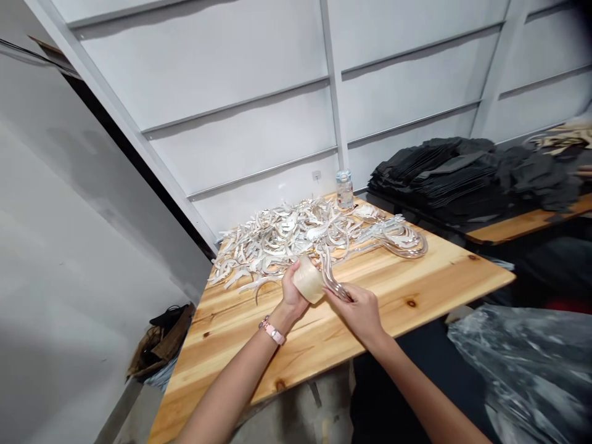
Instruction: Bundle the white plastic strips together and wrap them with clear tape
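My left hand [292,290] grips a roll of clear tape [309,279] above the wooden table [416,283]. My right hand [358,311] pinches a bundle of thin clear curved plastic pieces [333,282] right beside the roll, touching it. A large heap of white and clear curved plastic pieces [287,240] lies just beyond both hands. A pink watch sits on my left wrist [272,331].
A small water bottle [345,189] stands at the table's far edge by the white panelled wall. Stacks of black flat pieces [444,176] cover a second table at the right. A clear plastic bag [527,364] lies lower right; a brown bag [160,342] sits on the floor left.
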{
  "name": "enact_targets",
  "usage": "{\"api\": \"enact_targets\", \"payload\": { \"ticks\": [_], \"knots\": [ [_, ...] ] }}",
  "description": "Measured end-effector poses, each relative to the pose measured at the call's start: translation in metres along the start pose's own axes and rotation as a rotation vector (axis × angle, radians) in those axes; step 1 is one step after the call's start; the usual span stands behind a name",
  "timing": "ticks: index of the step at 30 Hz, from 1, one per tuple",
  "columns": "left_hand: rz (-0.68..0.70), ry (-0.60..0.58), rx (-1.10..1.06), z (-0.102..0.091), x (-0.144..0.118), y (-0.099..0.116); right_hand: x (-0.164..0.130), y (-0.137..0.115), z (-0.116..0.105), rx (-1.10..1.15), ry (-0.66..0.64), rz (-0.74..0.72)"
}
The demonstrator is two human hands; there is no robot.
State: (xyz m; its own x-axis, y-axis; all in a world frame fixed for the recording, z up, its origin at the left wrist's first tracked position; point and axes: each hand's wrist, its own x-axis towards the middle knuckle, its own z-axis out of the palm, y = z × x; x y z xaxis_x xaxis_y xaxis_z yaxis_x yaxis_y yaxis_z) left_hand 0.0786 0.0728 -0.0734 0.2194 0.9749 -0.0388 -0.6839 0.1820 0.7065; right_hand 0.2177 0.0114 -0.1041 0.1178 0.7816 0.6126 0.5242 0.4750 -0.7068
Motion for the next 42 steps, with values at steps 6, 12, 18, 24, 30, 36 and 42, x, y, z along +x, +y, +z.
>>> {"api": "enact_targets", "payload": {
  "ticks": [6,12,18,24,30,36,42],
  "knots": [
    [-0.018,0.013,0.006,-0.001,0.000,-0.001,0.000,0.003,0.001,-0.069,0.006,0.046],
    [-0.017,-0.079,0.011,0.000,-0.002,-0.002,-0.001,0.004,0.003,-0.148,-0.082,0.095],
    [-0.014,-0.107,0.020,0.004,-0.004,-0.004,-0.001,0.005,0.004,-0.162,-0.138,0.142],
    [-0.017,-0.029,-0.001,0.004,-0.003,-0.006,0.002,0.003,0.004,-0.131,-0.164,0.256],
    [-0.025,-0.028,-0.012,0.002,-0.001,-0.008,0.004,0.001,0.002,-0.117,-0.202,0.341],
    [-0.048,-0.014,-0.009,0.003,-0.001,-0.008,0.004,-0.001,0.001,-0.113,-0.215,0.366],
    [-0.054,0.019,-0.008,0.007,-0.004,-0.006,0.005,-0.006,0.001,-0.166,-0.216,0.348]
  ]
}}
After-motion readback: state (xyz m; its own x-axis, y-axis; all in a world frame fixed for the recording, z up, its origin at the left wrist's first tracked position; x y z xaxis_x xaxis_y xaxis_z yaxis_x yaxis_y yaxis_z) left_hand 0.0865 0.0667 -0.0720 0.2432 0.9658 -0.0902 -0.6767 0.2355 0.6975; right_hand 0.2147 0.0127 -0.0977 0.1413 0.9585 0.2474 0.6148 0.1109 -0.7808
